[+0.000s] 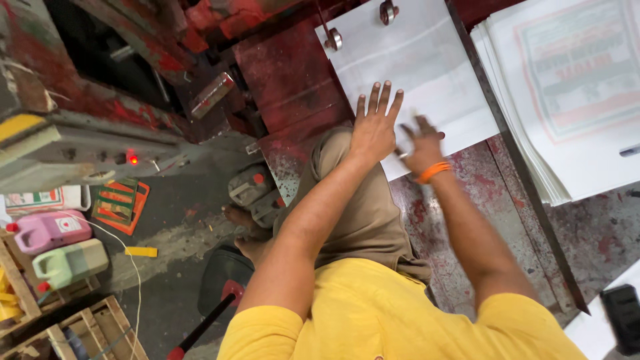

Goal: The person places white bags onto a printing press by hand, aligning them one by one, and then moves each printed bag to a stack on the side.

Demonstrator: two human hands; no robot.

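White sheet (413, 67) lies on the red-stained surface (293, 87); the left hand (375, 127) presses it, fingers spread wide, while the blurred right hand (423, 143) hovers open, holding nothing.

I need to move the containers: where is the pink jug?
The pink jug stands on the floor at the far left of the head view, just above the green jug, near wooden crates.
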